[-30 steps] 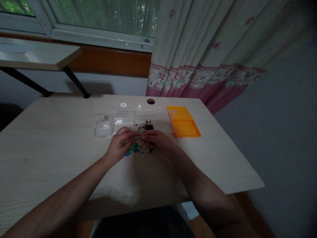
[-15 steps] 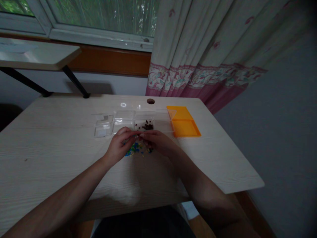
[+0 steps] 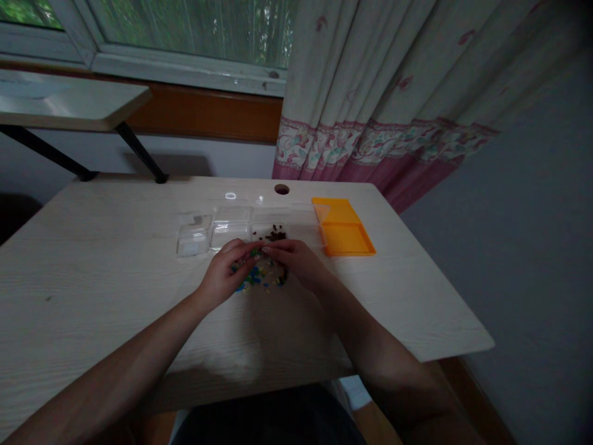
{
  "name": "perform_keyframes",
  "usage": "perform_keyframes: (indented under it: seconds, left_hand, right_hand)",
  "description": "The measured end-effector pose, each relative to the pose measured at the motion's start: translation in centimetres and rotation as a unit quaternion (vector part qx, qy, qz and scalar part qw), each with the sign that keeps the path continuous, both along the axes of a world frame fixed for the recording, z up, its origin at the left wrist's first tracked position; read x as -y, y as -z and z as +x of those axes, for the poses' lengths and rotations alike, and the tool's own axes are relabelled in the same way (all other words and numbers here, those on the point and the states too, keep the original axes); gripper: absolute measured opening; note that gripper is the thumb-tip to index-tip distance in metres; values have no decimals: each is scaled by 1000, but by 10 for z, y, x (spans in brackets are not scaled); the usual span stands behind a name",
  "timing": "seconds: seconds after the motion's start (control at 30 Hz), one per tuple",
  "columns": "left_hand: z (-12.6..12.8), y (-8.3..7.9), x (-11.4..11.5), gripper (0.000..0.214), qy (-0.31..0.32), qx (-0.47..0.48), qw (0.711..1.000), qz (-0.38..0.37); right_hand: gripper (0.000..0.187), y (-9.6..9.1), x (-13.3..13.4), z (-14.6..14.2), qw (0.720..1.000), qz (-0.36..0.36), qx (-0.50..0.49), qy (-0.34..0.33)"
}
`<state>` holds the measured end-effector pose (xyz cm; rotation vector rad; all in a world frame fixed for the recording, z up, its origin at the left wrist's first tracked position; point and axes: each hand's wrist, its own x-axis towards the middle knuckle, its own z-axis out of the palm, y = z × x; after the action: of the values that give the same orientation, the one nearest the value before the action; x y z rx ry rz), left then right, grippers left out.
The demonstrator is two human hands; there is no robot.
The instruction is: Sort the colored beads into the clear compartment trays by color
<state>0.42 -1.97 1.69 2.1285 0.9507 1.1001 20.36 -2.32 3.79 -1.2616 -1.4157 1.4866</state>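
Observation:
My left hand (image 3: pixel 227 267) and my right hand (image 3: pixel 296 259) meet over a loose pile of small coloured pieces (image 3: pixel 252 276), blue, green, yellow and dark. Both hands are closed, fingertips pinched together and nearly touching each other. A bit of green and something dark show between the fingertips, too small to name. Just behind the hands, dark brown pieces (image 3: pixel 278 236) lie in a clear plastic tray (image 3: pixel 231 235) with several compartments; my fingers hide part of its front edge.
An open orange box (image 3: pixel 349 240) lies to the right, beside the clear tray. At the tray's left is a small clear container (image 3: pixel 192 241). A round hole (image 3: pixel 282 190) is near the table's back edge. A raised shelf (image 3: pixel 74 102) stands at back left; a curtain (image 3: pixel 370 93) hangs behind.
My right hand has shifted slightly, its fingers lifting and curling a little at the meeting point. More green now shows by the left fingertips. The tray, boxes and pile stay put.

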Motion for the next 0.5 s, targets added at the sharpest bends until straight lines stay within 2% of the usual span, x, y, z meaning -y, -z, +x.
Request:
perform_keyframes:
  seconds: [0.07,0.1,0.2,0.23,0.3,0.4,0.5]
  left_hand:
    - [0,0,0,36,-10,-5,1000,-10]
    - [0,0,0,36,-14,-5,1000,-15]
    - [0,1,0,35,-17,-4,1000,-22]
    - [1,1,0,34,-17,-2,1000,-21]
    - [1,1,0,33,-15,-2,1000,-21]
    - [1,1,0,32,-16,-7,1000,-23]
    - [1,0,0,32,-21,-11,999,-28]
  right_hand:
    - [30,-1,-3,4,991,84,90,50]
    - [26,-1,-4,6,976,136,153,77]
    - [24,-1,-6,14,891,270,344,123]
    - [25,0,-6,16,864,295,387,127]
    - [27,1,-6,18,829,320,441,128]
    - [28,3,-6,18,813,327,466,121]
    - [26,1,-8,21,825,329,449,93]
